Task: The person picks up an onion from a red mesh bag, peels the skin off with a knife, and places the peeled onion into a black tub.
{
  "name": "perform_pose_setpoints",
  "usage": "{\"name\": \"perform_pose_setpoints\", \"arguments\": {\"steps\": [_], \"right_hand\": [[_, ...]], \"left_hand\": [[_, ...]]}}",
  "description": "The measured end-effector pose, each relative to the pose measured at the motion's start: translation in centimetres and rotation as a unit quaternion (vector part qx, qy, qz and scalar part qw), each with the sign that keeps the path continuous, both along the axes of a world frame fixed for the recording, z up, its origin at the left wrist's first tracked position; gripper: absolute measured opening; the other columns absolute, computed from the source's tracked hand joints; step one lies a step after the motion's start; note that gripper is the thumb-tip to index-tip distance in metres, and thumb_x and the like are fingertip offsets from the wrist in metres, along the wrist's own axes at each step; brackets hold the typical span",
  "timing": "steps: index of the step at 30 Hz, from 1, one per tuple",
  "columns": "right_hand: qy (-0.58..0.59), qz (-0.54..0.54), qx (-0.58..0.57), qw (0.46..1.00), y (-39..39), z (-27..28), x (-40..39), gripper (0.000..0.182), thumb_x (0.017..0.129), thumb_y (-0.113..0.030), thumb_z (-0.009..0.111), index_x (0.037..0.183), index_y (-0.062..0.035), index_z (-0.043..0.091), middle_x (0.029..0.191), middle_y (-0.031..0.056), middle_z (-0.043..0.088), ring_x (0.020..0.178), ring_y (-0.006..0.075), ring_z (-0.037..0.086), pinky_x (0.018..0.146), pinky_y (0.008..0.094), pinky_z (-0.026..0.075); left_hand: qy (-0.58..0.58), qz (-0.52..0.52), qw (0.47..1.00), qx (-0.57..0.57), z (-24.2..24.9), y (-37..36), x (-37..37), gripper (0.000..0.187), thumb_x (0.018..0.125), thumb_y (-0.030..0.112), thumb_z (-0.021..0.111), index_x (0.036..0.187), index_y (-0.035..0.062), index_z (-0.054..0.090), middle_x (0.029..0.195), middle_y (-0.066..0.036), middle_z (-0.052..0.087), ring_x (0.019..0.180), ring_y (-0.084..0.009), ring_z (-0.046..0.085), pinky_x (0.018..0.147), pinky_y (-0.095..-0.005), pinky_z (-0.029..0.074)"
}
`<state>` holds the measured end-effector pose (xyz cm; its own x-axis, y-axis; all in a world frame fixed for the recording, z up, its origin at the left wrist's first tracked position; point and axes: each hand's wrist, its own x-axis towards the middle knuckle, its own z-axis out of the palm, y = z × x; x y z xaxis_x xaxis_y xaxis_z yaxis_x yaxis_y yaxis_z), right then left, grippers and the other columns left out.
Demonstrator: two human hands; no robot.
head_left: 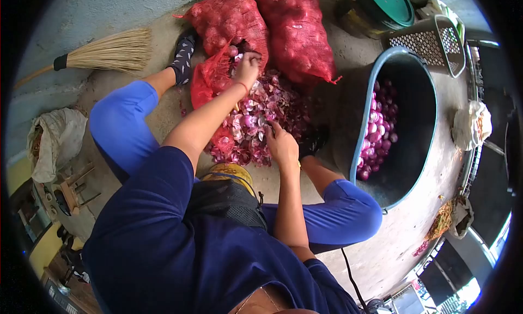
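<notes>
My left hand [248, 71] reaches to the mouth of an opened red net sack [226, 20], its fingers bent down among the onions; what they hold, if anything, is hidden. My right hand [283, 145] is over the near edge of a heap of onion skins [261, 110], fingers curled around a small dark thing too small to name. Several purple onions lie among the skins between my feet. A second full red net sack [297, 33] lies beside the first.
At the right stands a big tub [403, 150] with peeled onions [376, 134] in it. Behind it are a bucket with a green lid [389, 6] and a plastic basket [422, 47]. A straw broom [111, 50] lies at the left, near a pale sack [57, 139].
</notes>
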<state>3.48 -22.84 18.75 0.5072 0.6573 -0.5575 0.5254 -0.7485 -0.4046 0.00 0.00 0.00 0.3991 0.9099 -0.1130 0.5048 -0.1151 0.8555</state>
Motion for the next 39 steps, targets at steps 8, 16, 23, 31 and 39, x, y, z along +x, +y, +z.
{"name": "perform_pose_setpoints", "arguments": {"steps": [8, 16, 23, 31, 39], "right_hand": [[0.037, -0.013, -0.009, 0.999, 3.7, -0.6, -0.1, 0.038, 0.096, -0.037, 0.051, 0.125, -0.0134, 0.061, 0.095, 0.0220, 0.069, 0.092, 0.0388, 0.067, 0.078, 0.0473, 0.052], [0.035, 0.000, -0.015, 0.999, 3.9, -1.3, -0.1, 0.035, 0.097, -0.035, 0.050, 0.122, -0.0136, 0.062, 0.094, 0.0195, 0.070, 0.086, 0.0371, 0.068, 0.073, 0.0473, 0.053], [0.020, -0.008, 0.014, 1.000, 3.8, -1.6, -0.1, 0.035, 0.097, -0.036, 0.051, 0.121, -0.0136, 0.062, 0.093, 0.0188, 0.070, 0.085, 0.0365, 0.068, 0.073, 0.0471, 0.053], [0.019, -0.010, 0.038, 0.999, 3.2, -2.0, -0.3, 0.034, 0.097, -0.035, 0.051, 0.122, -0.0152, 0.062, 0.088, 0.0201, 0.070, 0.083, 0.0372, 0.068, 0.072, 0.0470, 0.054], [0.039, -0.024, 0.023, 0.999, 4.2, -0.8, -0.1, 0.034, 0.098, -0.035, 0.050, 0.124, -0.0155, 0.061, 0.091, 0.0204, 0.070, 0.085, 0.0378, 0.068, 0.073, 0.0478, 0.053]], "left_hand": [[0.342, -0.049, 0.931, -0.114, -8.6, 3.3, -5.1, 0.055, 0.082, 0.019, 0.066, 0.132, 0.0056, 0.049, 0.136, -0.027, 0.047, 0.123, -0.0432, 0.050, 0.103, -0.0473, 0.043], [0.435, -0.118, 0.836, -0.312, -8.0, 4.6, -5.7, 0.107, 0.066, 0.041, 0.077, 0.152, 0.0089, 0.022, 0.155, -0.026, 0.024, 0.145, -0.0410, 0.023, 0.117, -0.0463, 0.028], [0.412, -0.118, 0.883, -0.192, -7.5, 2.4, -6.0, 0.107, 0.061, 0.032, 0.083, 0.149, 0.0088, 0.027, 0.154, -0.030, 0.022, 0.141, -0.0434, 0.031, 0.116, -0.0445, 0.033], [0.155, 0.008, 0.978, -0.141, -4.4, 4.0, -5.1, 0.079, 0.065, 0.026, 0.083, 0.129, 0.0025, 0.043, 0.122, -0.025, 0.058, 0.114, -0.0407, 0.058, 0.099, -0.0449, 0.046], [0.096, 0.007, 0.994, -0.060, -3.7, 4.3, -2.1, 0.075, 0.069, 0.027, 0.086, 0.127, 0.0013, 0.045, 0.120, -0.022, 0.060, 0.112, -0.0339, 0.060, 0.096, -0.0402, 0.047]]}}
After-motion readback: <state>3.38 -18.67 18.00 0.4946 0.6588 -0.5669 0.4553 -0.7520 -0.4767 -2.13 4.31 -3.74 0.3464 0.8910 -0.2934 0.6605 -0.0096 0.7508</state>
